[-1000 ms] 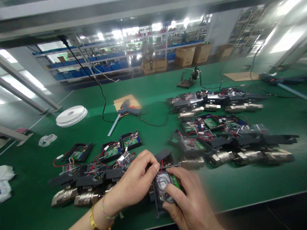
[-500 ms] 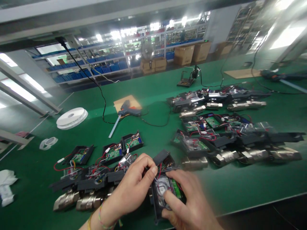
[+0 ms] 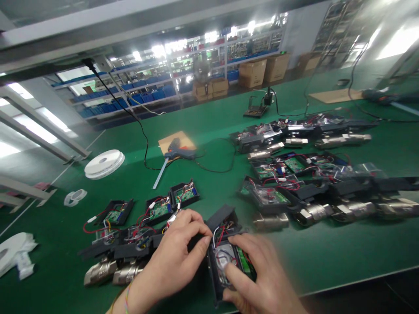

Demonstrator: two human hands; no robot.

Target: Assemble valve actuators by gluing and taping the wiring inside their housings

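Note:
A black plastic housing (image 3: 214, 279) with a green circuit board and a clear plastic-covered insert lies at the table's front. My right hand (image 3: 258, 274) grips it from the right, fingers over the far edge, one finger pressing on the insert and the thumb at the near end. My left hand (image 3: 183, 253) is at the housing's upper left edge, fingers curled and thumb against the index finger; whatever is between them is hidden. Red and white wires (image 3: 220, 235) loop up beside those fingertips. Behind them a black cover (image 3: 222, 216) stands tilted.
On the left are several similar housings (image 3: 118, 211) with metal valve bodies (image 3: 100, 272). More assemblies (image 3: 314, 213) stand in rows on the right. A glue gun (image 3: 178, 152) rests on cardboard, its cable trailing. White tape rolls (image 3: 104, 163) lie at the left.
My left fingertips have shifted slightly from over the wires to the housing's left edge, and a white wire now arches free. My right hand keeps its grip. The view has shifted slightly.

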